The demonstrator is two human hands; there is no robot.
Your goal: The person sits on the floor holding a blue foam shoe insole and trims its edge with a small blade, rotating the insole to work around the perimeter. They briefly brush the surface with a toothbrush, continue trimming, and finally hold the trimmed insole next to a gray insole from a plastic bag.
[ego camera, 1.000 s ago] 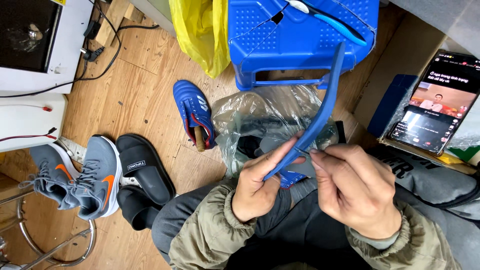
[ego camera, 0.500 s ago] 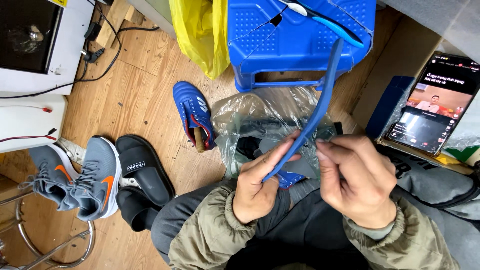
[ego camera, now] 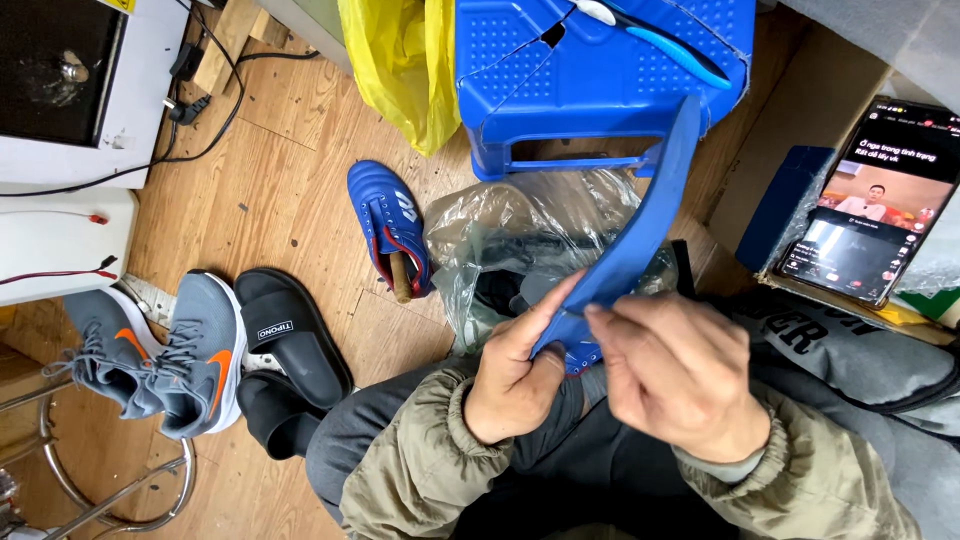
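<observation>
now: left hand (ego camera: 515, 375) and right hand (ego camera: 680, 385) both pinch blue insole (ego camera: 640, 235) | bent insole could spring loose from a weak grip

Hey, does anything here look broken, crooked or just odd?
Yes. The blue plastic stool has a split in its top near the upper edge. A blue football boot lies alone on the wooden floor with a brown stick-like thing poking from it. Both hands hold a blue insole, bent.

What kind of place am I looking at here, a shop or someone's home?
Probably a small shoe-repair corner, at home or in a shop; I can't tell which. Both hands, left hand and right hand, hold a blue insole, with a blue football boot, grey trainers and black slides on the wooden floor.
</observation>
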